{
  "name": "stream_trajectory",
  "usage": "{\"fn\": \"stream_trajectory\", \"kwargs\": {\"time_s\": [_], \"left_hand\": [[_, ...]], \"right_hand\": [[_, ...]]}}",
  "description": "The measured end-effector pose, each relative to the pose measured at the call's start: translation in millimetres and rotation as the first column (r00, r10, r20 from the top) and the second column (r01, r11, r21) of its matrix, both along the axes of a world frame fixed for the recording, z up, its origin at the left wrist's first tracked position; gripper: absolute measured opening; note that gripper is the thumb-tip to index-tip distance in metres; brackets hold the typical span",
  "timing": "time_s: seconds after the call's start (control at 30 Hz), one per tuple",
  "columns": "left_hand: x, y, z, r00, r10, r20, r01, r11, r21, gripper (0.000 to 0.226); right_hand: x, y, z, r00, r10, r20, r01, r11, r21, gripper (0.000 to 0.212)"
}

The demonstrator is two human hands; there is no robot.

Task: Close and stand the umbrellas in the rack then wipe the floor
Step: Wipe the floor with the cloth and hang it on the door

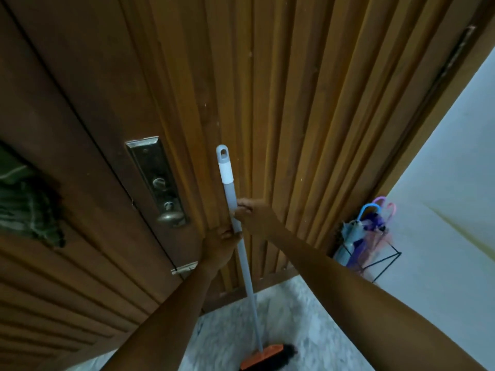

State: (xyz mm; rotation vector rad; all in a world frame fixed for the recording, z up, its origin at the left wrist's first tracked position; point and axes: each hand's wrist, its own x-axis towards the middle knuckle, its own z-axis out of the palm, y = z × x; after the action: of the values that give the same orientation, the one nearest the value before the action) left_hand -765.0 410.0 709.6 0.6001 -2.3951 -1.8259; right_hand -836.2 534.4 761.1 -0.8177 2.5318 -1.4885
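Observation:
A long pale grey pole (249, 285) stands nearly upright in front of the wooden door, ending in an orange head with dark bristles (263, 357) on the marble floor (302, 311). My right hand (251, 214) grips the pole high up, just below its white cap. My left hand (222, 246) grips it a little lower. At the right, several closed umbrellas (364, 236) with blue, purple and pink hooked handles stand in a black wire rack (385, 263) against the white wall.
A brown panelled double door (281, 103) fills most of the view, with a metal lock plate and knob (160, 183). A dark checked cloth (26, 204) hangs at the left. A white wall (442, 196) lies to the right.

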Motion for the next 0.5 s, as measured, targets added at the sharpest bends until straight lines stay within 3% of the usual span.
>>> {"fn": "stream_trajectory", "kwargs": {"time_s": [0.1,0.2,0.3,0.4,0.5], "left_hand": [[16.9,19.6,4.8,0.996,-0.073,-0.057,0.075,0.997,0.034,0.01],[32.8,49.4,13.5,0.979,-0.192,-0.068,0.194,0.981,0.026,0.01],[45.7,88.8,24.9,0.959,-0.273,-0.077,0.278,0.959,0.057,0.007],[64.7,141.6,37.4,0.902,-0.418,-0.109,0.427,0.9,0.082,0.009],[91.3,200.2,45.7,0.829,-0.546,-0.118,0.557,0.826,0.087,0.011]], "right_hand": [[17.5,38.6,-5.4,0.997,0.069,0.041,-0.069,0.998,-0.011,0.018],[39.8,81.9,9.9,0.995,0.025,0.098,-0.033,0.996,0.085,0.006],[72.9,128.2,25.1,0.99,-0.092,0.109,0.081,0.991,0.102,0.01],[123.6,184.3,42.7,0.976,-0.21,0.062,0.203,0.974,0.096,0.003],[173.9,250.7,57.3,0.952,-0.305,0.009,0.3,0.94,0.165,0.01]]}}
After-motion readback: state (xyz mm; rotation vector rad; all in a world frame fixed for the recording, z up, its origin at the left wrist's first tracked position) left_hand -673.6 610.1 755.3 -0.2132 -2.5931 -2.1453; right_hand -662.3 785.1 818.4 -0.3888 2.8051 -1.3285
